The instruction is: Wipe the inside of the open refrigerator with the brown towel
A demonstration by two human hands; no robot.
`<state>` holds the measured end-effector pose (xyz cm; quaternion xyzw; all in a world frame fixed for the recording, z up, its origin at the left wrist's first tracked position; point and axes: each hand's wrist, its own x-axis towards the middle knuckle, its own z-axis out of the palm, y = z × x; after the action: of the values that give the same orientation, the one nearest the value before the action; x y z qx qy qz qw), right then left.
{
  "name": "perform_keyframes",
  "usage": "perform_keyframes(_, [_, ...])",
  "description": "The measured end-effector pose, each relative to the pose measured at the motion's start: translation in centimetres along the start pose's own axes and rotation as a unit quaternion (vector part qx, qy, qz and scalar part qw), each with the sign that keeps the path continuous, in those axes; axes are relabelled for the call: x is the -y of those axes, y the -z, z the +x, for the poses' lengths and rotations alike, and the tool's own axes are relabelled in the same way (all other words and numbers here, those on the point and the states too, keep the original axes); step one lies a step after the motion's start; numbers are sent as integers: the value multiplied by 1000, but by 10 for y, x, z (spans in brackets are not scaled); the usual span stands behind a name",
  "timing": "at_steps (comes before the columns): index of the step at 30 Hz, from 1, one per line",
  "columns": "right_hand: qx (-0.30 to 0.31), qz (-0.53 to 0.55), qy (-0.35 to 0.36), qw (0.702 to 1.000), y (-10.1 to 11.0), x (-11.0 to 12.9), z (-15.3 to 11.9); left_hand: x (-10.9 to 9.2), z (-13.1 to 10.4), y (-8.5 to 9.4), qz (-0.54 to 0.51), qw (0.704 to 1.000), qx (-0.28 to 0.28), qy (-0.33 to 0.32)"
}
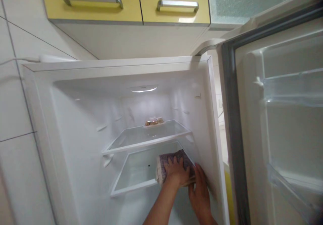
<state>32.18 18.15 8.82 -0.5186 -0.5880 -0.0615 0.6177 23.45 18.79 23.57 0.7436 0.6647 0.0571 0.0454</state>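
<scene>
Both hands are inside the open fridge at the lower shelf's (131,184) right front corner. Left hand (176,171) lies flat on top of a patterned wrapped pkg (166,162), pressing it down; right hand (199,188) braces the side w/ fingers together, prob. steadying it. Pkg contents unreadable. Small tray (154,121) at the upper shelf's back edge is blurry. Wrists cut off by frame.

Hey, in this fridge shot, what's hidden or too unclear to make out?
All in the head view:
- Patterned package: its front is covered by the left hand and right hand; print too blurred to read.
- Small pack on the upper shelf: too small and far to identify.
- Fridge door: bins run off the right edge; motion blur.
- Lower fridge: cut off by the bottom edge.
</scene>
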Motion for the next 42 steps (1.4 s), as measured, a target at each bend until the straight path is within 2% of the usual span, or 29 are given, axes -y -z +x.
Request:
perform_keyframes(6, [54, -60, 70, 994, -16, -12, -9, 43, -30, -2, 11, 998, -58, -10])
perform_keyframes(11, [81, -124, 91, 985, -10, 0, -13, 86, -42, 13, 22, 999, -27, 18])
perform_keyframes(15, [96, -143, 120, 978, 0, 0, -12, 122, -48, 28, 42, 998, -10, 50])
perform_keyframes(20, [86, -178, 122, 973, -1, -5, -11, 171, -58, 41, 68, 993, -6, 98])
perform_keyframes(23, [71, -187, 125, 972, -5, -5, -11, 193, -65, 45, 78, 994, -5, 83])
perform_keyframes(28, [53, -161, 145, 975, -10, -5, -11, 204, -68, 42, 85, 994, -20, 62])
perform_keyframes(32, [66, -160, 138, 975, -12, -7, -12, 209, -58, 34, 82, 994, -46, 57])
perform_keyframes(38, [71, -173, 145, 972, -12, -15, -13, 222, -24, 27, 99, 991, -75, 46])
perform_keyframes(42, [52, -167, 149, 973, -18, -22, -14, 235, 6, 28, 109, 991, -78, 30])
